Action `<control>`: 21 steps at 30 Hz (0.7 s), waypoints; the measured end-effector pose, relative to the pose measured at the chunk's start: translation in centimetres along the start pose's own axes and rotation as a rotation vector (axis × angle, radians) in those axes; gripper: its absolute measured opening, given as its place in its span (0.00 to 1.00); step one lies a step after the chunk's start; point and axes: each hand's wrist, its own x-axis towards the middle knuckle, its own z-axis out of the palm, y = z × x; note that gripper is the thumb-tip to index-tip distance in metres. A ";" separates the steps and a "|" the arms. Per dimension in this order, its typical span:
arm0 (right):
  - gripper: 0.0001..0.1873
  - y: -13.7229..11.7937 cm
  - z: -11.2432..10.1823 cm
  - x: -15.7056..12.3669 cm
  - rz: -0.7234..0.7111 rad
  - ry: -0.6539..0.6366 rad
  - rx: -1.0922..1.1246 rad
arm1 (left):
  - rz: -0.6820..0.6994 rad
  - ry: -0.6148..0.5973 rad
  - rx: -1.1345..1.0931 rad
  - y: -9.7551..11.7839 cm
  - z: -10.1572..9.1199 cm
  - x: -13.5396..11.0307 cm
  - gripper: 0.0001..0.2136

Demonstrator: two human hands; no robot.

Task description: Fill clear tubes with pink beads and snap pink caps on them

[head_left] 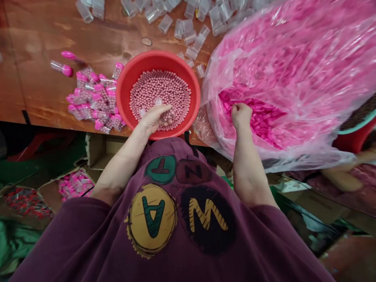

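Observation:
My left hand (158,118) is inside a red plastic basin (123,92), low over a bed of small round pink beads (160,86). Its thumb and fingers curl around some of these beads. Beside it, clear plastic pieces (158,101) poke out of the beads, partly hidden. My right hand (241,115) is closed at the mouth of a large clear plastic bag (296,61), over loose bright pink plastic pieces (266,121). What its fingers hold, if anything, is hidden. Left of the basin lies a pile of bead-filled clear tubes with pink caps (95,97).
Empty clear plastic tubes (199,40) are scattered across the back of the wooden table (46,35). Below the table, at left, stand cardboard boxes holding pink-capped tubes (75,184) and red-and-dark pieces (28,203). Another person's arm (345,173) shows at right, near a teal-rimmed basin (364,118).

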 end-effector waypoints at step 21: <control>0.21 -0.9 2.6 3.7 0.043 0.290 0.299 | 0.073 -0.053 0.023 1.8 2.2 -3.4 0.16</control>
